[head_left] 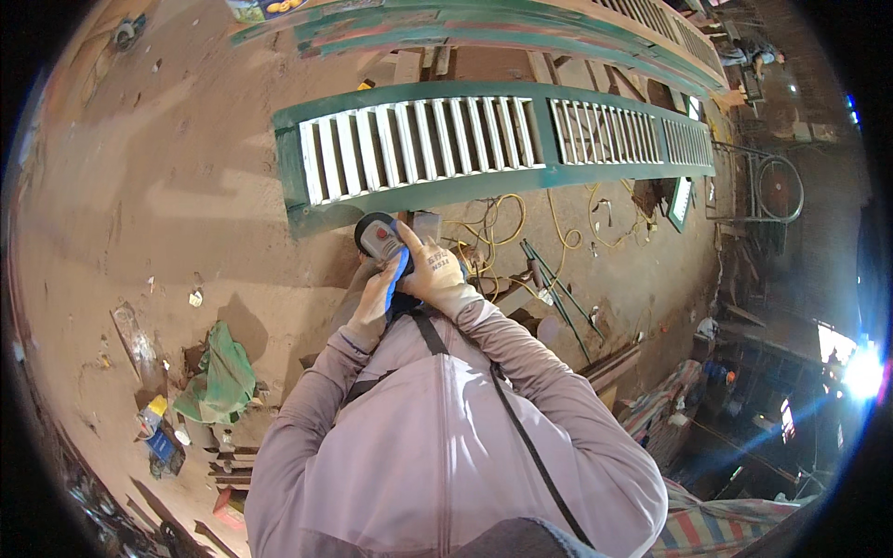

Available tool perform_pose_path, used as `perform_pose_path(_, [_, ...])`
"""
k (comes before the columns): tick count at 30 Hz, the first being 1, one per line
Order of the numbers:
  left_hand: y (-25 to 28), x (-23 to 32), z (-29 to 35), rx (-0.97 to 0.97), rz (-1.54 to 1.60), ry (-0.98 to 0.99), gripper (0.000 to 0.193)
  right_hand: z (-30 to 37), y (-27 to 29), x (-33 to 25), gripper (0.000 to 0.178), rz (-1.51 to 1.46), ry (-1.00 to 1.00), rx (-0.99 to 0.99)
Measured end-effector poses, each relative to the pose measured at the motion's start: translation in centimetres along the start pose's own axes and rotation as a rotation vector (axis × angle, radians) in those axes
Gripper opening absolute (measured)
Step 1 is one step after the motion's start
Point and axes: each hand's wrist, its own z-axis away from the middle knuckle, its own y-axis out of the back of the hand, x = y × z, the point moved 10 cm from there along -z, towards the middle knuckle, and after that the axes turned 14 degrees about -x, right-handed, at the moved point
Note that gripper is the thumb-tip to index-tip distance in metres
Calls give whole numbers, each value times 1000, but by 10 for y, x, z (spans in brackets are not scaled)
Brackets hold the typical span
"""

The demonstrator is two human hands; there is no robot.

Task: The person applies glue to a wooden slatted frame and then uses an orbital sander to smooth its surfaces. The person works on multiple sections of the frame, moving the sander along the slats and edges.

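The green shutter (484, 149) lay flat across the upper middle, its near long edge running just above the grinder (379, 237). Its left end stopped short, and beyond that end the bare dirt floor (167, 186) spread wide and open to the left. A second green frame (521, 28) lay further up, apart from the first. To the right of the hands the room was tighter: yellow cable (507, 219) looped over the ground, thin metal rods (558, 288) lay slanted beside it, and planks and striped cloth (735, 521) crowded the lower right. At the lower left sat a green rag (221, 377) with small bottles and scraps near it.

The grinder was held close in front of the chest, just below the shutter's near edge; whether it touched the wood could not be told. The left hand (374, 299), gloved, was wrapped around the body of the tool from below, fingers curled tight on it. The right hand (430, 270), also gloved, gripped the tool from the right side, its fingers (409, 244) closed over the housing beside the red button.
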Motion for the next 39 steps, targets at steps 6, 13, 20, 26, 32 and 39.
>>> perform_pose_path(6, [-15,7,3,-71,-164,116,56,-3,-5,7,99,-3,55,80])
perform_pose_path(13, [-17,22,10,-140,-408,-11,54,-8,-6,1,103,24,24,27])
perform_pose_path(20, [-19,18,10,37,-11,128,52,-12,-5,-5,102,24,54,37])
perform_pose_path(26, [-40,47,10,-74,-174,55,53,-13,4,-4,95,33,-7,14])
perform_pose_path(32, [-35,43,4,21,-94,35,52,-13,9,-1,90,49,-24,37])
perform_pose_path(39, [-28,27,8,88,33,148,49,-15,1,-4,98,-2,36,61])
